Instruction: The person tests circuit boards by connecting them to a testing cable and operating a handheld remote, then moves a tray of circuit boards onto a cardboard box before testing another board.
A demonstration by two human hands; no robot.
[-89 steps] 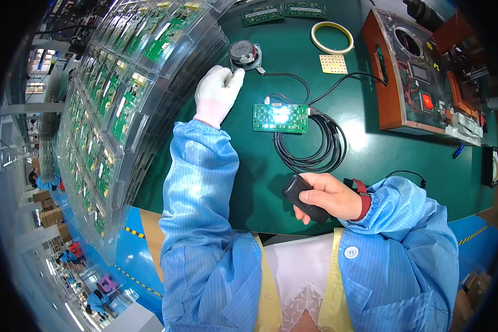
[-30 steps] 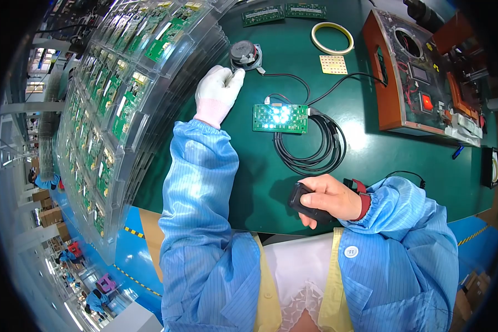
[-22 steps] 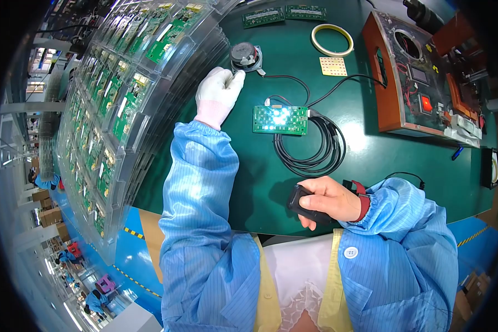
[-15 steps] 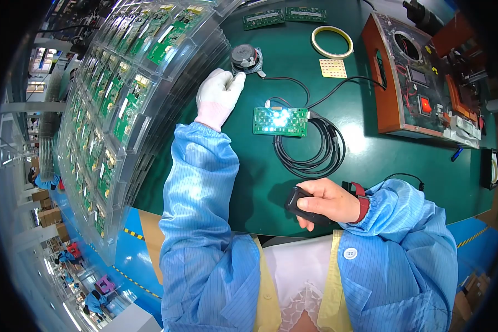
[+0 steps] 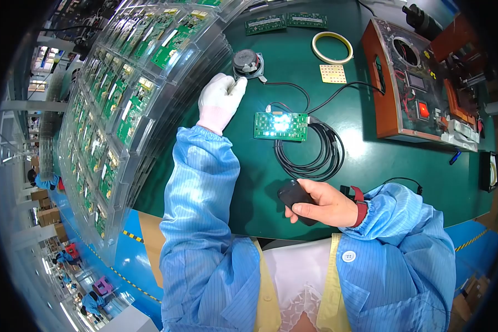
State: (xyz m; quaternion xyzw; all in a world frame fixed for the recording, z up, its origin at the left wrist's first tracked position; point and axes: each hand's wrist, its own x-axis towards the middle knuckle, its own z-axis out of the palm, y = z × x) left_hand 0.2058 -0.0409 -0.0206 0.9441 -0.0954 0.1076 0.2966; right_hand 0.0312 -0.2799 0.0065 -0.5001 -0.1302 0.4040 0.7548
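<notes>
My left hand [image 5: 222,98], in a white glove, is closed just below the round black speaker [image 5: 247,62]. Its fingertips are hidden, so I cannot tell what they hold or whether they touch the speaker. In my bare right hand [image 5: 329,205] is a small black handheld device [image 5: 294,195], with my thumb lying along it near the table's front edge. Between and beyond my hands lies a green circuit board [image 5: 290,133] with bright white lights lit. Thin cables join this board, and a black cable coil [image 5: 293,161] lies against its near side.
Stacked clear trays [image 5: 141,124] of circuit boards rise at the left. At the right stands an orange-sided test box [image 5: 390,83] with a red switch. A tape roll [image 5: 346,56], a sticker sheet [image 5: 333,74] and two green boards [image 5: 266,25] lie toward the back of the table.
My right hand has tilted the black device and shifted it slightly to the left. My left hand stays beside the speaker, and the board's lights remain lit.
</notes>
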